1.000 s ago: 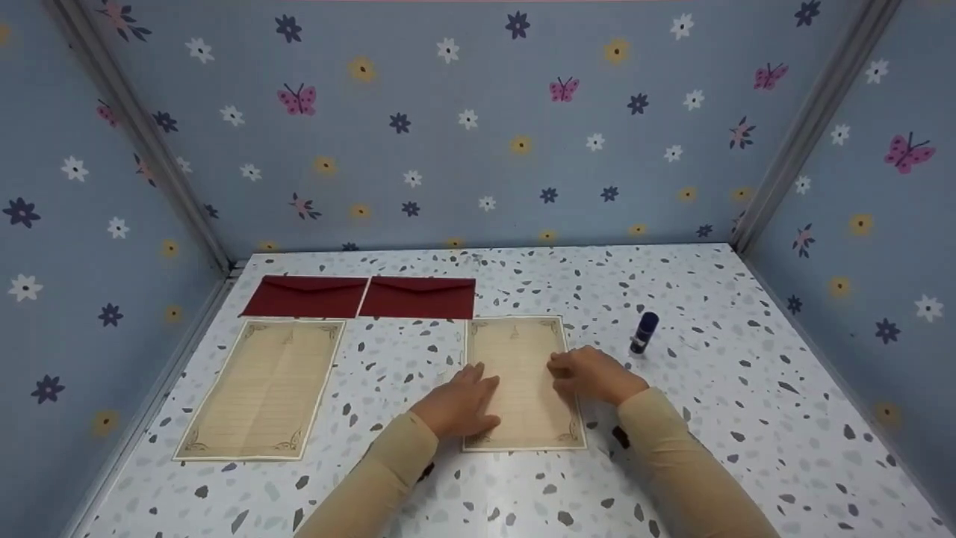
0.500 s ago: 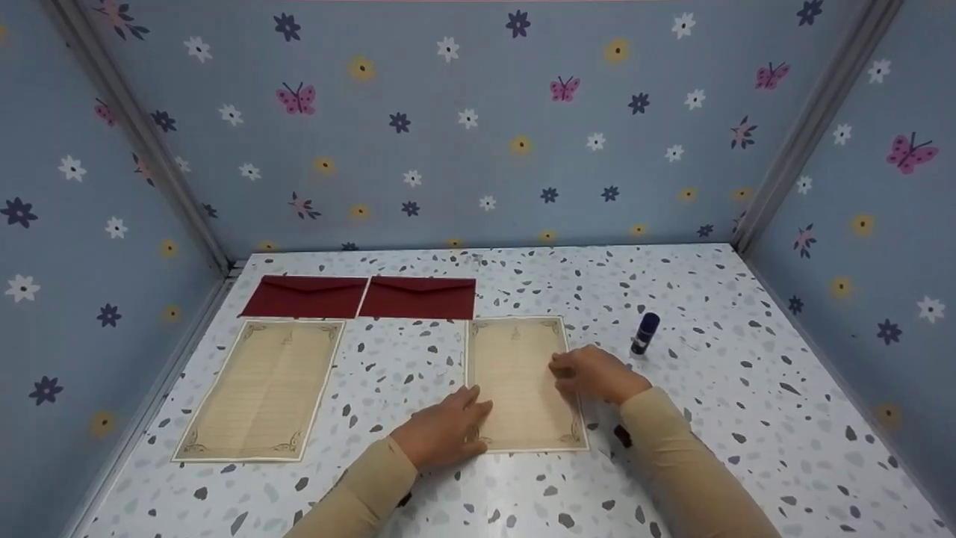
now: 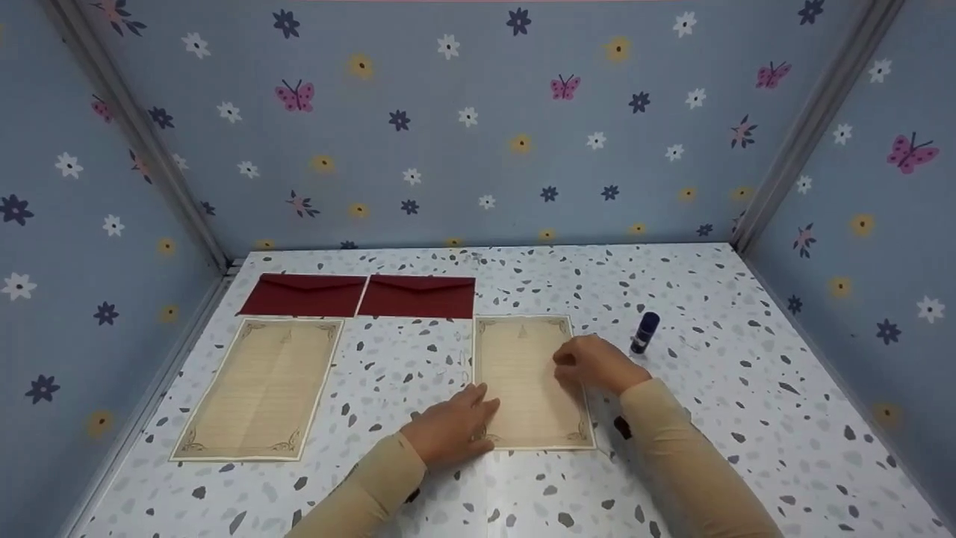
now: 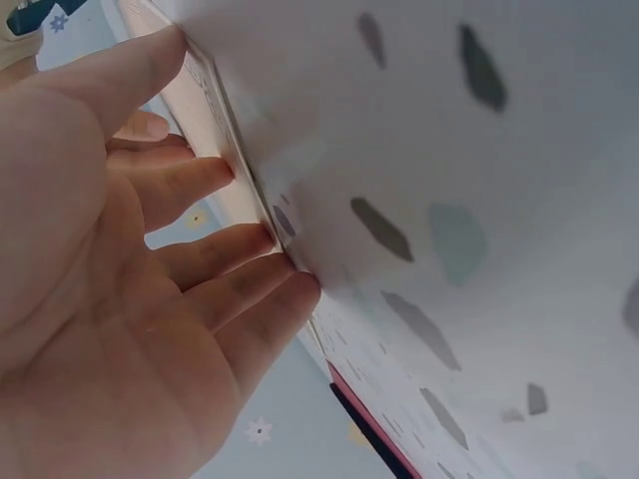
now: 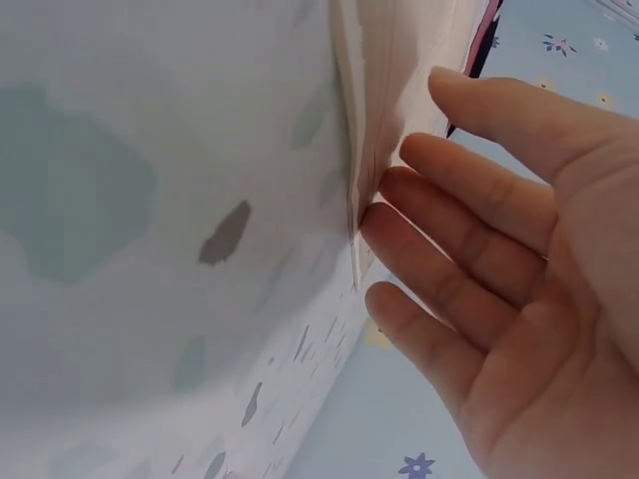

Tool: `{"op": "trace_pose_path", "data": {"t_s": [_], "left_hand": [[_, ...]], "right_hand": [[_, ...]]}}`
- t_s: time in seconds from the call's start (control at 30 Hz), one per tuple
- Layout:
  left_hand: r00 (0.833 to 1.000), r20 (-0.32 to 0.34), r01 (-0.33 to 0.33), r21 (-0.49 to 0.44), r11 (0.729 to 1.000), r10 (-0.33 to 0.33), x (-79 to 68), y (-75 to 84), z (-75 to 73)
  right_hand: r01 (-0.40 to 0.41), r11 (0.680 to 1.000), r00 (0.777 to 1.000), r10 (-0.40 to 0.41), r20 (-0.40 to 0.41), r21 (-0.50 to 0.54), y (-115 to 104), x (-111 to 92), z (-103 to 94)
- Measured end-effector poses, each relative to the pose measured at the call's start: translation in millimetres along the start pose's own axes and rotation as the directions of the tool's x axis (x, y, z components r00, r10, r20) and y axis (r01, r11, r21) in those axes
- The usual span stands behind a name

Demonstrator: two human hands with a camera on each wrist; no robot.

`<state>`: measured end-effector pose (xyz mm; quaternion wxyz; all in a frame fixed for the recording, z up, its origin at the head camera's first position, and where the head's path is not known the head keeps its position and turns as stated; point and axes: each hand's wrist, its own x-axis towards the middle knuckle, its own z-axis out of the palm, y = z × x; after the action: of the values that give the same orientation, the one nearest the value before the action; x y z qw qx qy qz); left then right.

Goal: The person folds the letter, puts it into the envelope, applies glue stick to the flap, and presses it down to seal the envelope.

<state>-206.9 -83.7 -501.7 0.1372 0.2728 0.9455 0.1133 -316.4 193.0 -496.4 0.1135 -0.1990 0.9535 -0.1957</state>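
Observation:
A cream sheet of lined paper [image 3: 523, 388] with ornate corners lies in front of me. My left hand [image 3: 452, 427] touches its lower left edge, and the left wrist view shows those fingertips [image 4: 300, 289] along the paper's side with the fingers extended. Over the right edge is my right hand [image 3: 597, 366]; in the right wrist view its fingers [image 5: 439, 269] are fairly straight, with some tips at the paper's edge. Neither hand pinches anything. A second cream sheet [image 3: 258, 388], creased down the middle, lies at the left. A dark blue glue stick [image 3: 644, 332] stands beyond my right hand.
Two dark red envelopes [image 3: 306, 296] lie side by side behind the sheets. The white speckled table [image 3: 717, 418] is bounded by blue flowered panels [image 3: 485, 149] at the back and both sides.
The near sheet has slid slightly to the right. My left hand first drew back to the lower left, then came a little right with the sheet. My right hand has barely moved.

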Motion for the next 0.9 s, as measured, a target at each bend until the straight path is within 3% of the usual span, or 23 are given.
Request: {"op": "trace_pose_path", "data": {"t_s": [0.2,0.43,0.9], "left_hand": [[1.0,0.009,0.005,0.001,1.0,-0.005,3.0,-0.3,-0.3],[1.0,0.01,0.013,-0.005,1.0,-0.013,0.4,1.0,-2.2],[1.0,0.026,0.017,0.024,1.0,-0.017,5.0,0.2,-2.5]], "right_hand": [[-0.047,0.995,0.999,0.046,-0.01,-0.09,1.4,20.2,-2.5],[-0.103,0.977,0.993,0.113,0.044,-0.185,2.0,44.4,-9.7],[-0.163,0.97,0.971,0.19,0.146,-0.179,11.4,71.8,-19.2]]}}
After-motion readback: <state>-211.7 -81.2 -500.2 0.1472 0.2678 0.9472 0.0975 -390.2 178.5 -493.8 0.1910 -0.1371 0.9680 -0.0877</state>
